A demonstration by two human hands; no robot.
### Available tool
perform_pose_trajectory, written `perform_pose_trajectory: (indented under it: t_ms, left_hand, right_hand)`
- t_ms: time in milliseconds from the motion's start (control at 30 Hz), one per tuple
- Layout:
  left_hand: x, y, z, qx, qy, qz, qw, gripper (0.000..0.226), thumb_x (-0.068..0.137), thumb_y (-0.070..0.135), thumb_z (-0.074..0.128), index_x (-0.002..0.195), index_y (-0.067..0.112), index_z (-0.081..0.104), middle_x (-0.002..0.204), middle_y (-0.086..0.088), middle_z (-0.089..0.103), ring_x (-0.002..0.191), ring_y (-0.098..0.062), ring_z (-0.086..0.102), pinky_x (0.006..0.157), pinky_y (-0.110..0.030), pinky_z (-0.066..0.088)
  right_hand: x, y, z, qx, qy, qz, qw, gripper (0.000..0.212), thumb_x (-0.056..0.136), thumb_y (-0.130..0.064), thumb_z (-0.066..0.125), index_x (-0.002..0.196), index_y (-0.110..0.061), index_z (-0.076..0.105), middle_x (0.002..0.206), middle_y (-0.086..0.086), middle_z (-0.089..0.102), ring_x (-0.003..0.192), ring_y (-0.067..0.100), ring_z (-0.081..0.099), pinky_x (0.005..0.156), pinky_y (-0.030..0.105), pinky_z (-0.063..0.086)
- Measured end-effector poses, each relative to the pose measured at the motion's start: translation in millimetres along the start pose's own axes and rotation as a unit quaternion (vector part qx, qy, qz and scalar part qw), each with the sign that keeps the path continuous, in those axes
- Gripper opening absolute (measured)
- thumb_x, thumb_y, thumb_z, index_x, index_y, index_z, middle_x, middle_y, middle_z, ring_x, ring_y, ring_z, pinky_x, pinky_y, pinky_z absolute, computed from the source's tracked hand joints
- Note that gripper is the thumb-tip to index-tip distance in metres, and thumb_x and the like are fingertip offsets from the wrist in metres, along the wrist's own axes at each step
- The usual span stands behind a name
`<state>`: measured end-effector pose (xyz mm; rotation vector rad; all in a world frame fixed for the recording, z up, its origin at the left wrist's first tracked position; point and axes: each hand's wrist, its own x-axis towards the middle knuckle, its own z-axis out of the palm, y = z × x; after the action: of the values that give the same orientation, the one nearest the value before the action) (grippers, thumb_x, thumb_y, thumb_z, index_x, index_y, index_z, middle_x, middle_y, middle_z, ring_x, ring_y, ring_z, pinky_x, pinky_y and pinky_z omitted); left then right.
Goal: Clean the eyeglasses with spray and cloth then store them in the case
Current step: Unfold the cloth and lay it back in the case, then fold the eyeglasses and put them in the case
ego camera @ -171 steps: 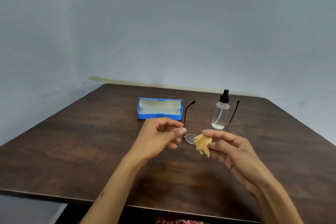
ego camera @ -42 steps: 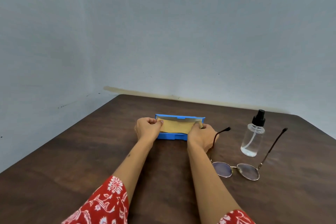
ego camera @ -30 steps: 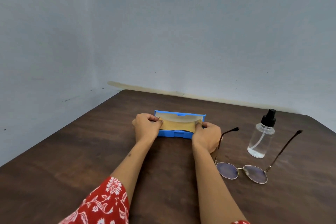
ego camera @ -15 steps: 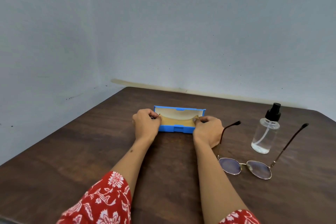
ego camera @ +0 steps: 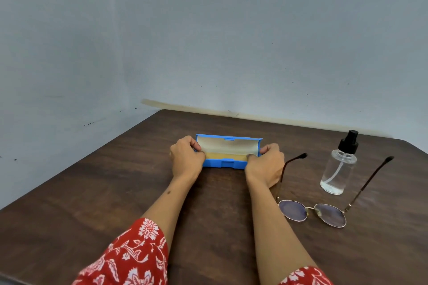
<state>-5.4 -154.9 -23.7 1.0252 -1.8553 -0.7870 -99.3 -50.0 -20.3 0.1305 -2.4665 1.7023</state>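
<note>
A person's left hand (ego camera: 186,160) and right hand (ego camera: 266,165), fingers curled, pinch the ends of a tan cloth (ego camera: 225,155) laid in an open blue case (ego camera: 228,151) on a wooden table (ego camera: 92,192). The eyeglasses (ego camera: 311,211) lie unfolded right of the right forearm, a spray bottle (ego camera: 339,165) between their temples; bare tabletop stretches left to the edge.

Case (ego camera: 228,162) sits mid-table (ego camera: 92,192) — cloth (ego camera: 223,155) inside; eyeglasses (ego camera: 311,211) at four o'clock, spray bottle (ego camera: 338,170) at three.
</note>
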Motion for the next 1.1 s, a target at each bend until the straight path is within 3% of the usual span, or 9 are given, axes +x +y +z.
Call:
perform_pose_trajectory:
  t_ms: [167, 333, 533, 633, 700, 800, 933, 1033, 1100]
  left_hand:
    - [0.1, 0.1, 1.3, -0.006, 0.004, -0.011, 1.000, 0.016, 0.071, 0.007, 0.070, 0.071, 0.014, 0.056, 0.072, 0.002, 0.057, 0.073, -0.017, 0.055, 0.050, -0.021, 0.035]
    - [0.8, -2.3, 5.1, -0.001, 0.008, -0.009, 1.000, 0.013, 0.076, 0.004, 0.066, 0.073, 0.013, 0.057, 0.079, -0.003, 0.061, 0.076, -0.017, 0.057, 0.052, -0.020, 0.037]
    - [-3.9, -2.9, 5.1, -0.034, 0.012, -0.008, 0.999, 0.013, 0.075, 0.012, 0.064, 0.070, 0.014, 0.053, 0.074, -0.002, 0.058, 0.071, -0.019, 0.054, 0.058, -0.027, 0.039]
    - [-9.1, -3.9, 2.4, -0.052, 0.008, -0.009, 0.999, 0.014, 0.076, 0.015, 0.065, 0.082, 0.012, 0.053, 0.083, -0.003, 0.058, 0.080, -0.019, 0.054, 0.064, -0.027, 0.040]
    - [-13.6, -4.2, -0.2, -0.067, 0.009, -0.002, 0.998, 0.019, 0.077, 0.015, 0.065, 0.091, 0.011, 0.053, 0.094, -0.004, 0.059, 0.091, -0.020, 0.055, 0.072, -0.028, 0.043]
    - [-26.1, -1.6, -6.4, -0.085, 0.037, 0.008, 0.996, 0.026, 0.083, 0.011, 0.060, 0.107, 0.005, 0.052, 0.107, -0.010, 0.059, 0.101, -0.024, 0.055, 0.079, -0.024, 0.038]
    - [-50.8, 7.4, -12.7, -0.084, 0.071, 0.078, 0.991, 0.031, 0.091, 0.019, 0.050, 0.114, -0.001, 0.050, 0.115, -0.017, 0.058, 0.106, -0.031, 0.055, 0.080, -0.022, 0.035]
    - [-67.6, 19.7, -10.6, -0.065, 0.046, 0.161, 0.984, 0.038, 0.093, 0.026, 0.049, 0.122, 0.001, 0.048, 0.124, -0.015, 0.056, 0.114, -0.029, 0.053, 0.091, -0.036, 0.044]
    - [-76.6, 27.5, -6.8, -0.053, 0.038, 0.229, 0.971, 0.040, 0.094, 0.026, 0.051, 0.124, 0.001, 0.048, 0.127, -0.013, 0.056, 0.115, -0.028, 0.054, 0.093, -0.037, 0.045]
  right_hand:
    - [1.6, 0.2, -0.6, -0.020, -0.009, -0.005, 1.000, 0.019, 0.081, 0.002, 0.057, 0.096, -0.011, 0.058, 0.111, 0.010, 0.054, 0.100, 0.030, 0.054, 0.072, 0.031, 0.036]
    - [-1.9, 1.5, 3.5, -0.005, 0.009, -0.032, 0.999, 0.013, 0.089, -0.008, 0.054, 0.101, -0.010, 0.055, 0.112, 0.010, 0.053, 0.103, 0.029, 0.052, 0.077, 0.034, 0.040]
    - [-18.7, 2.7, 10.9, 0.007, 0.104, -0.141, 0.984, 0.029, 0.088, -0.005, 0.050, 0.117, -0.002, 0.050, 0.116, 0.017, 0.052, 0.103, 0.035, 0.049, 0.086, 0.037, 0.036]
    - [-33.4, 2.4, 9.1, 0.013, 0.115, -0.183, 0.976, 0.040, 0.085, 0.000, 0.051, 0.124, 0.001, 0.047, 0.125, 0.018, 0.049, 0.109, 0.035, 0.050, 0.089, 0.032, 0.035]
    - [-47.3, 1.1, 5.3, 0.017, 0.098, -0.226, 0.969, 0.047, 0.083, 0.004, 0.050, 0.129, 0.002, 0.044, 0.131, 0.020, 0.046, 0.118, 0.035, 0.047, 0.097, 0.036, 0.039]
    - [-68.7, -0.1, -1.9, 0.037, 0.064, -0.297, 0.952, 0.049, 0.083, 0.004, 0.043, 0.132, 0.003, 0.042, 0.137, 0.020, 0.044, 0.129, 0.032, 0.040, 0.105, 0.036, 0.038]
    - [-83.6, -7.9, -27.0, 0.105, 0.053, -0.414, 0.903, 0.044, 0.093, -0.013, 0.027, 0.130, 0.002, 0.045, 0.142, 0.019, 0.040, 0.130, 0.024, 0.037, 0.107, 0.012, 0.023]
    - [-84.7, -12.8, -52.7, 0.124, 0.090, -0.502, 0.851, 0.044, 0.102, -0.030, 0.024, 0.133, -0.002, 0.040, 0.145, 0.023, 0.034, 0.133, 0.024, 0.036, 0.105, 0.026, 0.034]
    - [-80.2, -11.1, -71.1, 0.126, 0.129, -0.520, 0.835, 0.041, 0.099, -0.025, 0.031, 0.135, -0.007, 0.035, 0.147, 0.023, 0.026, 0.140, 0.022, 0.027, 0.105, 0.032, 0.034]
